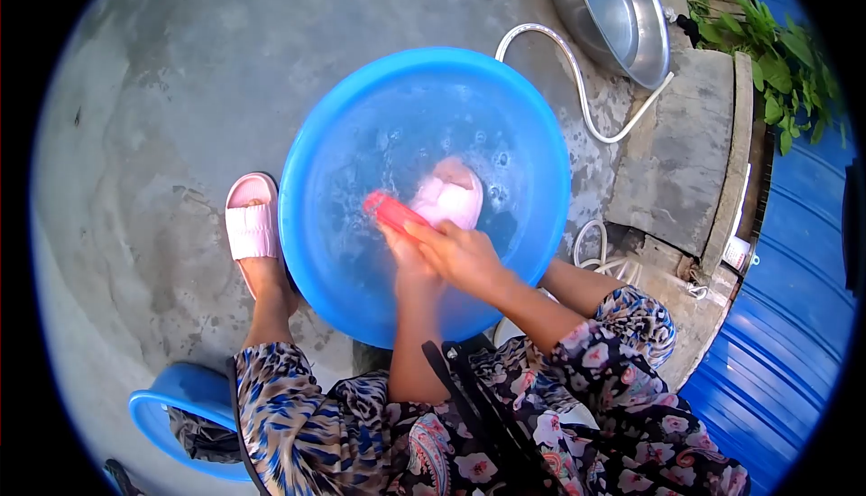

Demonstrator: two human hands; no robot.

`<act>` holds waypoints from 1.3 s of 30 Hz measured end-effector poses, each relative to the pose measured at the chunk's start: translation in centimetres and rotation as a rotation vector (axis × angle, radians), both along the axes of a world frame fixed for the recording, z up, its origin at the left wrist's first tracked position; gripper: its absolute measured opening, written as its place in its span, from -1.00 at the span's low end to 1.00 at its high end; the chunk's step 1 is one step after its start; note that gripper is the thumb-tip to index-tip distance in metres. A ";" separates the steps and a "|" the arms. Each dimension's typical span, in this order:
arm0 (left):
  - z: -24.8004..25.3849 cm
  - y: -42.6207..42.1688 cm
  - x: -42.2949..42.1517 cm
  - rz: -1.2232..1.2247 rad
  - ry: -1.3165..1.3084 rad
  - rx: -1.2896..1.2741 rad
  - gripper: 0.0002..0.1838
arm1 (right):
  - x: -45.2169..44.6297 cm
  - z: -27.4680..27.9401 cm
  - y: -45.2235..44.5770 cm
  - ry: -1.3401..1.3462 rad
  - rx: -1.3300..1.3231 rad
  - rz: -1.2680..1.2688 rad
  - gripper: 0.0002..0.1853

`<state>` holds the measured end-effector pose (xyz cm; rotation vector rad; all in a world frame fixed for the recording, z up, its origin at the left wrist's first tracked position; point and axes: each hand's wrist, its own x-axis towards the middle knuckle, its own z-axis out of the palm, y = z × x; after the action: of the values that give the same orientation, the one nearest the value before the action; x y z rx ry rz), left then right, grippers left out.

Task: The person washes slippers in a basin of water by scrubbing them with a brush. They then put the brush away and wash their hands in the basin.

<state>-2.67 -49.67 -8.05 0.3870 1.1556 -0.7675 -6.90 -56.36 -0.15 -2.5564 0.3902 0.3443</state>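
Note:
A large blue basin (343,293) holds cloudy, foamy water. Over it, my left hand (410,248) is slightly blurred and closed around a red object (394,214), perhaps a brush. My right hand (460,257) lies against the same red object, its fingers pressed on the near end. Just beyond my hands, a wet pink slipper (460,198) sits in the water, partly covered with foam. Whether either hand touches the slipper cannot be made out.
A pink slipper (251,230) is on my left foot beside the basin. A metal basin (618,18) and a white hose (577,77) are at upper right. A smaller blue tub (185,383) with dark cloth stands at lower left. Green leaves (780,68) hang at the right.

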 end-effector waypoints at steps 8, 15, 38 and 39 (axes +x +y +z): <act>-0.9 1.6 0.2 0.248 -0.009 -0.525 0.13 | -6.0 4.4 -1.7 0.212 -0.018 -0.020 -0.56; -0.3 0.8 -0.3 -0.028 -0.063 -0.283 0.07 | 2.4 -1.0 -1.1 0.183 -0.017 0.037 -0.55; -2.2 1.8 -1.3 -0.776 -0.461 -0.261 -0.51 | -3.3 6.1 -5.8 0.123 0.406 -0.300 -0.57; -2.3 1.7 -1.5 -0.771 -0.510 -0.272 -0.67 | -2.6 6.1 -5.8 0.127 0.406 -0.295 -0.57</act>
<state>-4.18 -47.96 -10.38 0.7636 0.3868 -1.3781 -9.54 -62.15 6.00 -2.0539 0.6625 0.4274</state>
